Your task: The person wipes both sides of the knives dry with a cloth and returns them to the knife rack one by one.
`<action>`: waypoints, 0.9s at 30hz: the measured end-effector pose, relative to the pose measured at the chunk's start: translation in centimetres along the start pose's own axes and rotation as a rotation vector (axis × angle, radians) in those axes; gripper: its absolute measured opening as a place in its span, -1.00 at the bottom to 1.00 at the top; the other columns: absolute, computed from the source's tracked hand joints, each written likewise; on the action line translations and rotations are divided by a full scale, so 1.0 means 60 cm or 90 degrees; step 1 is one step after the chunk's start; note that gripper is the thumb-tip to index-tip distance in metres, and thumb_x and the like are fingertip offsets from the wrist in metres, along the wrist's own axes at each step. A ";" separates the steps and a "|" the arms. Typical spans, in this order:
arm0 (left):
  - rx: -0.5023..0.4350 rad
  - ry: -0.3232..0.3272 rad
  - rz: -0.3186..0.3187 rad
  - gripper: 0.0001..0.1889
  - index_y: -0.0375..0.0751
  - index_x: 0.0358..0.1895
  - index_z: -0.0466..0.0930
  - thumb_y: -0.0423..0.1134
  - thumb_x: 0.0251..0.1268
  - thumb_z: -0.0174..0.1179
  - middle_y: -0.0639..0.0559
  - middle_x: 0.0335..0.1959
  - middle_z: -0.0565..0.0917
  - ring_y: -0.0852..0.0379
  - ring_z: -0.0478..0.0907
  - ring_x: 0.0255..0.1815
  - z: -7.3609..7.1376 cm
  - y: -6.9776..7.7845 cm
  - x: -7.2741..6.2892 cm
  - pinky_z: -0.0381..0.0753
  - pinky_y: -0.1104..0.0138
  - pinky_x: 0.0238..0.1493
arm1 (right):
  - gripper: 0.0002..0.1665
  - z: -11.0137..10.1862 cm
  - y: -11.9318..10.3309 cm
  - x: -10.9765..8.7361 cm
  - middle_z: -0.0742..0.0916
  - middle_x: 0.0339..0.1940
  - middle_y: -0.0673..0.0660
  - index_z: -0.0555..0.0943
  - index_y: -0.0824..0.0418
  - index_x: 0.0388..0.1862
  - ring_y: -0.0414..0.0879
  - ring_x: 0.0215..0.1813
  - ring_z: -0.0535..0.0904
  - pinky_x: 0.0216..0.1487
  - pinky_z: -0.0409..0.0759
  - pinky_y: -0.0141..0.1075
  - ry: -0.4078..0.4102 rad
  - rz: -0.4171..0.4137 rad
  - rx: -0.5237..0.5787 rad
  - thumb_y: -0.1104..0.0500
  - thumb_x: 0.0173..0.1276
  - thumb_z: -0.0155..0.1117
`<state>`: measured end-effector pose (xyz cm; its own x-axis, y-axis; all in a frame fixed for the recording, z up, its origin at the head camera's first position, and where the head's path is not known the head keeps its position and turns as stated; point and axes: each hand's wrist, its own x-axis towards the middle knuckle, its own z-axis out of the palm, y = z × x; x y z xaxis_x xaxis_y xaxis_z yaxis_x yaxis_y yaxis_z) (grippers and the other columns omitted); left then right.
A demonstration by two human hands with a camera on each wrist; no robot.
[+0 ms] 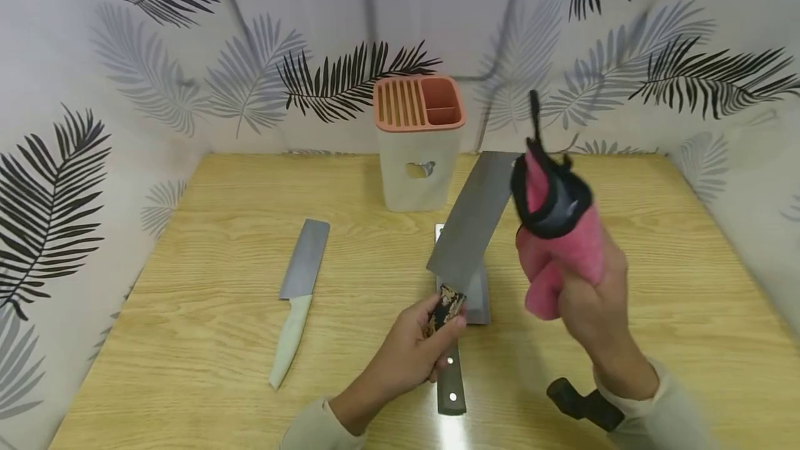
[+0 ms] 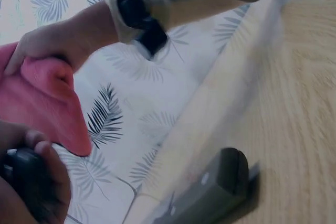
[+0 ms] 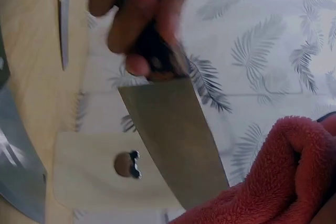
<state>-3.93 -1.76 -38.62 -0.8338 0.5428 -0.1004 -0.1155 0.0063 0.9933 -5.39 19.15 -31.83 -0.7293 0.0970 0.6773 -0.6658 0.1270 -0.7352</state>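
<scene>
My left hand grips the dark patterned handle of a cleaver, whose broad blade points up and slightly right above the table. In my right hand is a pink cloth with black trim, bunched in the fingers, to the right of the blade. The right wrist view shows the fuzzy cloth by the far end of the cleaver blade; whether they touch, I cannot tell. Beneath the held cleaver a second cleaver with a dark riveted handle lies on the table, its blade partly covered.
A kitchen knife with a pale handle lies on the left of the wooden table. At the back stands a white knife holder with an orange slotted top. Leaf-patterned fabric hangs behind and beside the table.
</scene>
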 end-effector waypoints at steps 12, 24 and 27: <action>0.242 0.149 0.122 -0.82 -0.32 -0.14 0.58 -0.41 0.21 0.11 0.05 -0.44 0.56 0.35 0.40 -0.45 0.003 0.004 0.002 0.49 0.47 -0.36 | -0.46 0.066 0.049 -0.059 0.47 0.50 0.15 0.45 0.32 0.38 -0.03 0.62 0.22 0.64 0.09 -0.28 -0.287 -0.222 -0.267 0.18 0.47 -0.02; 0.200 0.088 0.080 -0.77 -0.37 -0.05 0.55 -0.48 0.27 0.01 0.00 -0.45 0.54 0.38 0.36 -0.59 0.011 0.011 -0.010 0.42 0.50 -0.60 | -0.10 0.010 0.084 0.021 0.47 0.51 -0.02 0.45 0.33 0.38 -0.09 0.62 0.21 0.65 0.10 -0.23 -0.182 -0.122 -0.249 0.54 -0.09 -0.11; 0.188 0.070 0.069 -0.64 -0.41 0.14 0.50 -0.49 0.28 -0.01 -0.05 -0.38 0.55 0.36 0.37 -0.57 0.013 0.011 -0.013 0.42 0.51 -0.58 | -0.24 -0.007 0.090 0.048 0.61 0.37 -0.04 0.50 0.36 0.32 -0.14 0.50 0.41 0.56 0.27 -0.28 -0.145 -0.086 -0.201 0.56 0.05 -0.12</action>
<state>-2.94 -1.50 -37.81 -0.8876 0.4604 0.0166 0.1251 0.2061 0.9705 -11.04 20.52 -33.85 -0.6789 -0.1580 0.7171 -0.7027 0.4231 -0.5720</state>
